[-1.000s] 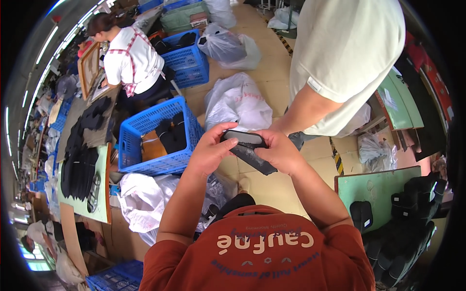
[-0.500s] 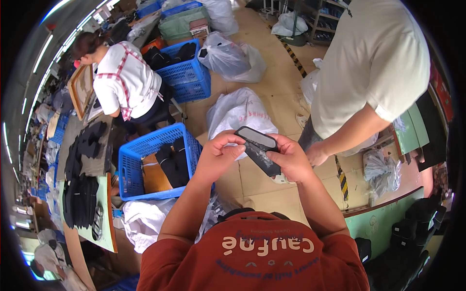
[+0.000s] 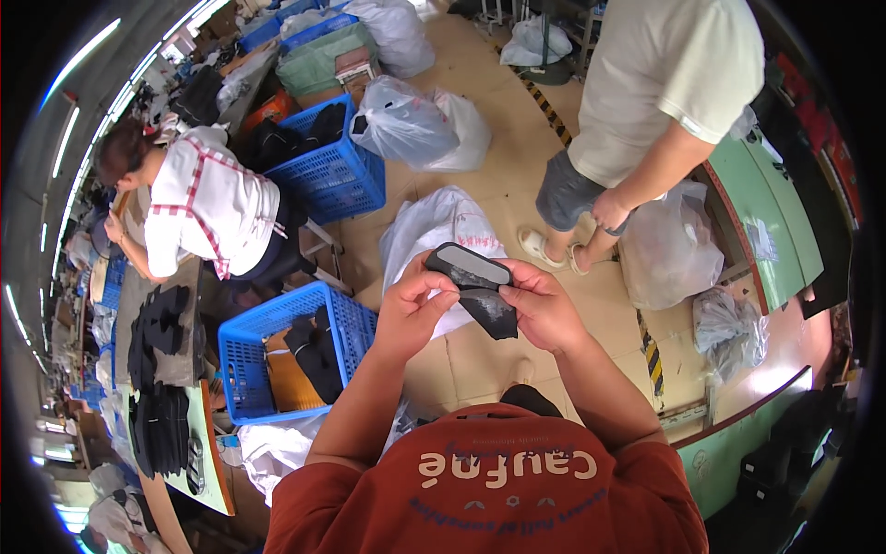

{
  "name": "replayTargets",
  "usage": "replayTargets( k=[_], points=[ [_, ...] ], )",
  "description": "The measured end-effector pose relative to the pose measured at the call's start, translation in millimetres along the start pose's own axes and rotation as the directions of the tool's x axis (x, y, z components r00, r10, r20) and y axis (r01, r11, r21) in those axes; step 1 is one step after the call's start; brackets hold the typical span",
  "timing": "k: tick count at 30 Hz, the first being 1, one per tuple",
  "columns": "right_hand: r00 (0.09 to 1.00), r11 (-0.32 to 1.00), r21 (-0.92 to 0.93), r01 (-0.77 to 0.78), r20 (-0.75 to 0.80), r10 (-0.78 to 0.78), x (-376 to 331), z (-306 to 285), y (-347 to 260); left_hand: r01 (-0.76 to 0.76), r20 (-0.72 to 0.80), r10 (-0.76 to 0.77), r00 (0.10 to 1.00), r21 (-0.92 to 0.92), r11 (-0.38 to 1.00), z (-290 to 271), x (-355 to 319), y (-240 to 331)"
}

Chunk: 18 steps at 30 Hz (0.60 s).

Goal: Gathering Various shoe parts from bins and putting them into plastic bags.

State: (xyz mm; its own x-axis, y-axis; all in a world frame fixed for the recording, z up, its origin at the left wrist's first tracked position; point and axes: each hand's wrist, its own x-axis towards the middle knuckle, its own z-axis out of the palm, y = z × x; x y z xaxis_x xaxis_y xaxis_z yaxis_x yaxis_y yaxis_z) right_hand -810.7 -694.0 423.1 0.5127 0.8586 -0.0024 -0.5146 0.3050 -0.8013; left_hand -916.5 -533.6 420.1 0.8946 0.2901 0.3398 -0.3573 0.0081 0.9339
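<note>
In front of my chest, both hands hold a black fabric piece [image 3: 489, 314] with a long, rounded grey panel edged in black along its top. Whitish smears show on its dark surface, and the lower part hangs down to a blunt tip. My left hand [image 3: 413, 307] pinches its left end between thumb and fingers. My right hand [image 3: 546, 309] grips the right side, thumb in front and fingers behind. Below and to the left, a blue plastic basket [image 3: 242, 374] holds several black pieces [image 3: 314, 355] and a brown-orange board [image 3: 290, 377].
A white sack [image 3: 452, 214] lies on the floor beyond my hands. One person [image 3: 660, 102] stands ahead right; another [image 3: 208, 198] leans over a bench at left. Black pieces [image 3: 159, 429] lie on the left table. Stacked blue crates [image 3: 346, 175] and plastic bags [image 3: 406, 120] stand farther off.
The fabric piece has turned, its grey panel now more level and its lower part swung left. The person at right stands farther off, legs now showing. The left person leans farther left.
</note>
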Motion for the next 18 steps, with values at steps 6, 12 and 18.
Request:
replayTargets(
  k=[6,12,18],
  points=[
    [0.997,0.987,0.138,-0.079,0.021,0.077,32.3,-45.4,-47.0,-0.064,0.003,0.064,0.998,-0.006,0.998,15.7,55.4,-18.7],
    [0.989,0.978,0.143,-0.150,0.040,0.146,63.5,-89.0,-77.8,0.023,0.020,-0.023,1.000,0.009,1.000,33.0,120.6,-25.7],
    [0.977,0.974,0.145,-0.176,0.148,0.155,106.7,-128.4,-97.8,0.117,0.052,-0.116,0.992,-0.016,0.993,32.8,181.5,-59.8]
  ],
)
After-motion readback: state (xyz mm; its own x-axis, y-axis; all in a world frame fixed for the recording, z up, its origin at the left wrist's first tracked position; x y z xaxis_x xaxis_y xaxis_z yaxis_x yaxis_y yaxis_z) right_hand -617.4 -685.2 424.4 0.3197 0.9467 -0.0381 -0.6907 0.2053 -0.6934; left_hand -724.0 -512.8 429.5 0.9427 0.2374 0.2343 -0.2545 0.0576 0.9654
